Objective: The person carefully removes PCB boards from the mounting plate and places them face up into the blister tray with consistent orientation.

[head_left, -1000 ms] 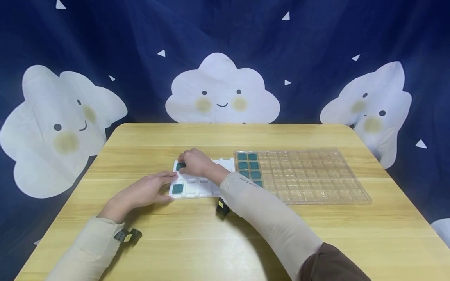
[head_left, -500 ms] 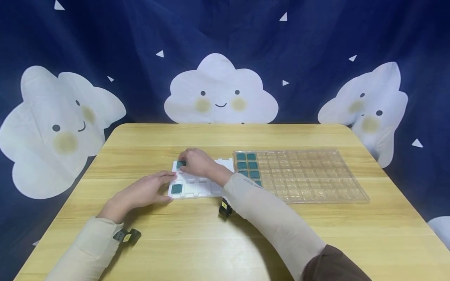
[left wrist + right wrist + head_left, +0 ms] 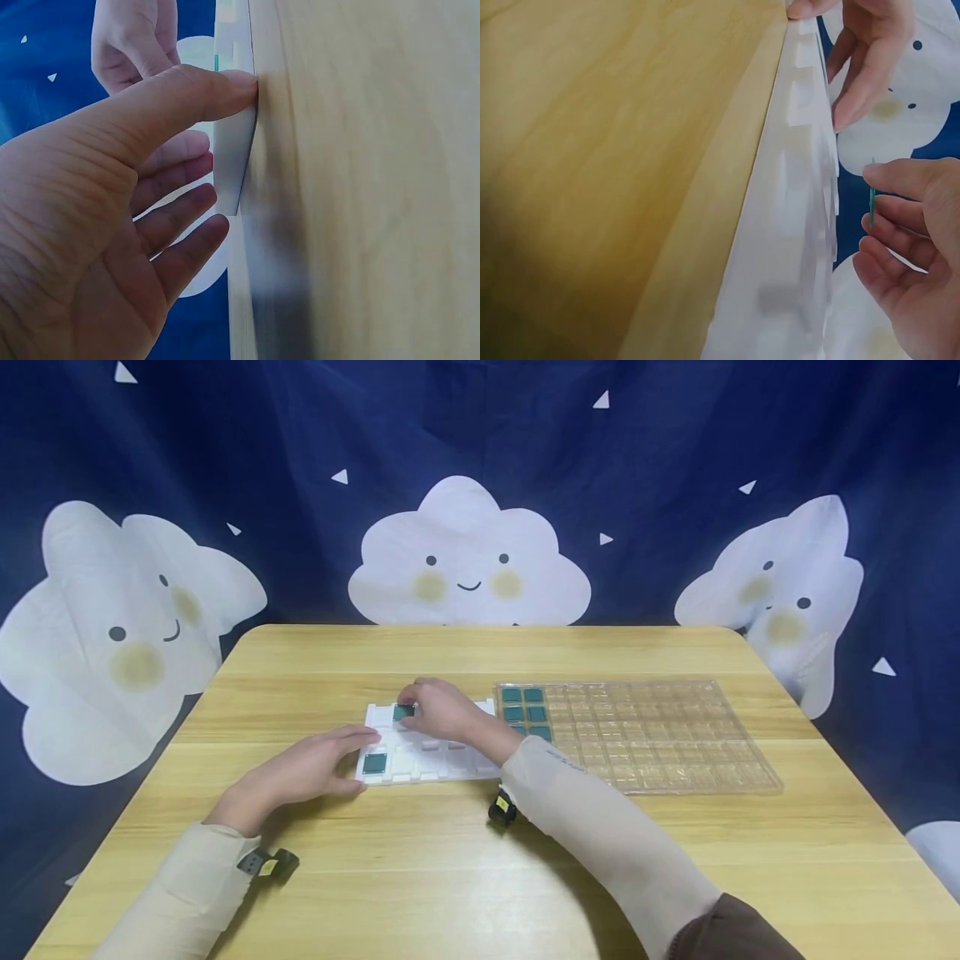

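Note:
My right hand [image 3: 442,710] pinches a thin green square chip [image 3: 872,196] between thumb and fingers, edge-on in the right wrist view. In the head view this chip is over the back row of a white slotted tray [image 3: 408,739]; the right wrist view shows it apart from the tray. My left hand [image 3: 307,766] rests at the tray's left end, thumb on the near edge and a fingertip on the left side, the other fingers spread loosely. Another green chip [image 3: 374,763] lies in the tray's front left slot. My right hand and forearm cover part of the tray.
A clear plastic tray [image 3: 660,735] of many pockets lies to the right of the white tray. Several green chips [image 3: 512,695] fill its left columns, partly behind my right forearm. All lies on a wooden table [image 3: 420,877] before a blue cloud-patterned curtain [image 3: 300,427].
My right hand has moved right with the green chip, away from the back left slot of the white tray, which now shows white. My left hand has stayed in place.

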The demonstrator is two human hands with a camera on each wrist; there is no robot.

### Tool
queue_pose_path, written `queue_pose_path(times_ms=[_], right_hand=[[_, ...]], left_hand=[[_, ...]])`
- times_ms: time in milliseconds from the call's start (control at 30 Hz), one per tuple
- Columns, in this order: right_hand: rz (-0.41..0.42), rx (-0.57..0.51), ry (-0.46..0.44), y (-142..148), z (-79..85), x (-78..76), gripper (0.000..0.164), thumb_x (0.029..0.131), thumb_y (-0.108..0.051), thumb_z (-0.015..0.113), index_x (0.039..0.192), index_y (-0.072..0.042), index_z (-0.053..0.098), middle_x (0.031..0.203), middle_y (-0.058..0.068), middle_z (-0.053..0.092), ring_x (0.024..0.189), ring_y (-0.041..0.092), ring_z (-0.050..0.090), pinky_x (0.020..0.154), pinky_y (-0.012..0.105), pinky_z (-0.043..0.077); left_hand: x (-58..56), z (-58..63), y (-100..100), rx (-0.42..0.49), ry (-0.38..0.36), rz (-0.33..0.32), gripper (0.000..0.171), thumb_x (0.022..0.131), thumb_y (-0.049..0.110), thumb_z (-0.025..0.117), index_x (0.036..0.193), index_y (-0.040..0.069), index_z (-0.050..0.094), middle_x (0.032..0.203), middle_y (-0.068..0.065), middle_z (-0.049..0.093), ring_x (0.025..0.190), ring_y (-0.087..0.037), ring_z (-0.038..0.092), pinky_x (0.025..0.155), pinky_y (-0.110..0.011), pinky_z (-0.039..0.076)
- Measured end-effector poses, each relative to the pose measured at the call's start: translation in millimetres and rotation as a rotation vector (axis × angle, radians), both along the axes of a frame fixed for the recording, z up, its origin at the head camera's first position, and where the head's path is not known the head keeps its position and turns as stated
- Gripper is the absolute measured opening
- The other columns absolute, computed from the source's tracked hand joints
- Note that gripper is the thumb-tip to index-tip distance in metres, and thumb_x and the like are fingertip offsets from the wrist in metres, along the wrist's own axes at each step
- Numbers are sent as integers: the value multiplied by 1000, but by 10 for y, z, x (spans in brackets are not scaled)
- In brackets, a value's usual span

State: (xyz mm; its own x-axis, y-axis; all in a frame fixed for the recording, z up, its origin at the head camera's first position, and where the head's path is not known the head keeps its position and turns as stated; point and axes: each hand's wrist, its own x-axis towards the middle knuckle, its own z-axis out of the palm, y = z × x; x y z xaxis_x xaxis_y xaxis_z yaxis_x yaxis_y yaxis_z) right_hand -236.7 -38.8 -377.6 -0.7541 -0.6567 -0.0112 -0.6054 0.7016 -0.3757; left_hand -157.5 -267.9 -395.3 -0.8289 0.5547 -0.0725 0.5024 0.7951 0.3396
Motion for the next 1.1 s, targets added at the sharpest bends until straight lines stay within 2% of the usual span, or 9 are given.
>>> queue_pose_path(times_ms=[333,800,1100], right_hand=[[0,-46,-38,180,37,43,38,93,-29,69,126,-12,65,120,-1,65,112,14,58,101,28,45],[0,-38,-32,403,68,102,39,93,-29,69,127,-11,64,119,1,65,109,15,60,96,30,49],[3,-56,-32,528,86,126,38,93,-27,69,127,-11,64,119,1,64,108,15,61,92,30,51]], left_hand=[[-8,-28,6,1,-20,5,71,82,31,78,141,2,51,147,-16,44,132,-38,44,108,-54,37],[-6,25,31,-9,-42,16,70,83,30,78,141,2,51,147,-16,44,132,-39,43,107,-55,37],[-6,7,31,-13,-40,14,70,83,29,78,141,2,51,147,-15,44,132,-38,43,108,-54,37]])
